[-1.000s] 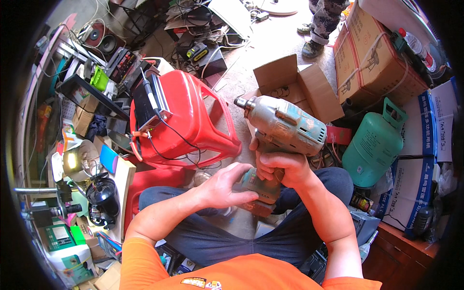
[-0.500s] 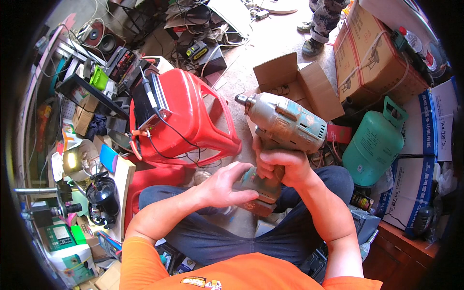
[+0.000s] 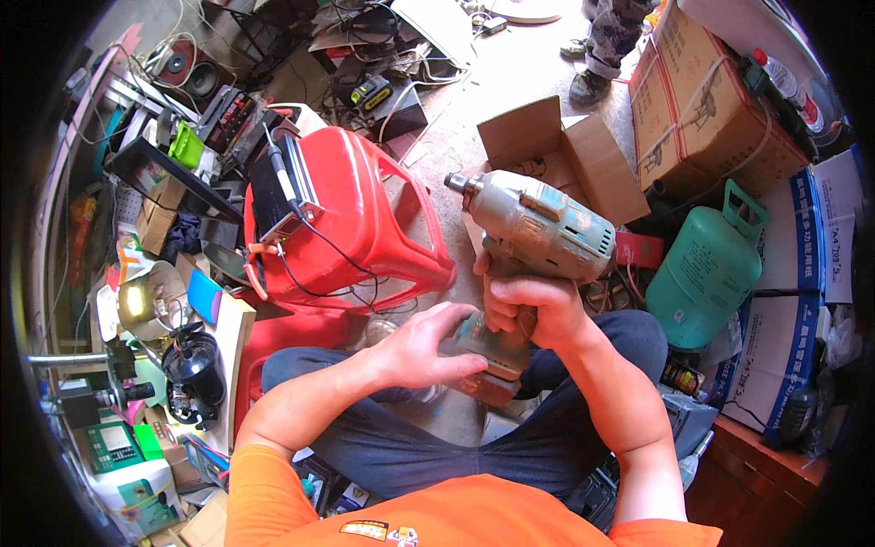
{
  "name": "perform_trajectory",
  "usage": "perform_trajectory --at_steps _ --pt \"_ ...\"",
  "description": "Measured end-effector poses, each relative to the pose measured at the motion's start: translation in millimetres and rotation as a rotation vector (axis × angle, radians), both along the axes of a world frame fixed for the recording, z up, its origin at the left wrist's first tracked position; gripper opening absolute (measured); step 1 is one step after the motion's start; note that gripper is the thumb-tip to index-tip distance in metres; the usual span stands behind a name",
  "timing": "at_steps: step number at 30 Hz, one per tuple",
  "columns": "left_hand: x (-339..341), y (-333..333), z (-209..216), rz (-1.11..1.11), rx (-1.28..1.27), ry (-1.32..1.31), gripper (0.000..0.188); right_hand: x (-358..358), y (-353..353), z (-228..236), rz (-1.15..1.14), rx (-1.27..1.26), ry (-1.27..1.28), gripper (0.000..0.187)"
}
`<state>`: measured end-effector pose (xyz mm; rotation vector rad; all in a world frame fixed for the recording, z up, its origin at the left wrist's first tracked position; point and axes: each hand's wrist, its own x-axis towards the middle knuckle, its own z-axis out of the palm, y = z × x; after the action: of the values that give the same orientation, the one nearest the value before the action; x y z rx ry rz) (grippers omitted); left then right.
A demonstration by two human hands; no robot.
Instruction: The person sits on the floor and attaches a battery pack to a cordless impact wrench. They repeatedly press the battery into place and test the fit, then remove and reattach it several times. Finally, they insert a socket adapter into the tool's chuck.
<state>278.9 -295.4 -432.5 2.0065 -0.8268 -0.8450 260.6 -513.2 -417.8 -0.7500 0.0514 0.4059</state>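
Note:
A worn, grey-green cordless impact wrench (image 3: 538, 223) is held up in front of me, its square metal drive pointing left. My right hand (image 3: 538, 305) is wrapped around the handle, just below the motor housing. At the foot of the handle sits the battery pack (image 3: 490, 360), dirty green and reddish. My left hand (image 3: 424, 348) grips this pack from the left, thumb along its near side and fingers over its far side. The fingertips of the left hand are partly hidden behind the pack.
Left of me stands a red plastic stool (image 3: 342, 210) carrying a black soldering station (image 3: 290, 191) with its cable. Ahead lies an open cardboard box (image 3: 592, 169). A green gas cylinder (image 3: 706, 273) stands to the right. Beyond, another person's shoe (image 3: 591, 87) rests on the floor.
Almost nothing differs. The wrench has shifted very slightly up and left; both hands keep the same hold.

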Motion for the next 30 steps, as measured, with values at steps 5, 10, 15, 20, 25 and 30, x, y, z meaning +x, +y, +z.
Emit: perform_trajectory --at_steps 5,10,15,20,25,30 --pt "1.3 -4.6 -0.8 -0.004 0.002 0.026 0.074 -3.5 -2.5 -10.3 0.010 0.040 0.031 0.027" --pt "3.4 1.9 -9.7 -0.028 -0.034 -0.059 0.067 -3.7 2.7 -21.7 -0.007 -0.011 -0.023 0.020" --pt "0.8 -1.3 -6.7 0.016 -0.075 0.017 0.057 -2.0 6.9 -13.4 -0.073 0.072 -0.074 0.023" --pt "-3.9 -7.9 -5.9 0.082 -0.112 0.061 0.057 -1.8 12.3 -24.2 -0.101 0.061 -0.073 0.014" --pt "-1.2 6.9 -18.4 0.131 -0.126 0.087 0.065 5.3 15.0 -18.6 -0.153 0.136 -0.239 0.012" --pt "20.9 26.5 -21.5 0.113 -0.149 0.123 0.057 9.1 16.4 -2.0 -0.307 0.110 -0.197 0.009"
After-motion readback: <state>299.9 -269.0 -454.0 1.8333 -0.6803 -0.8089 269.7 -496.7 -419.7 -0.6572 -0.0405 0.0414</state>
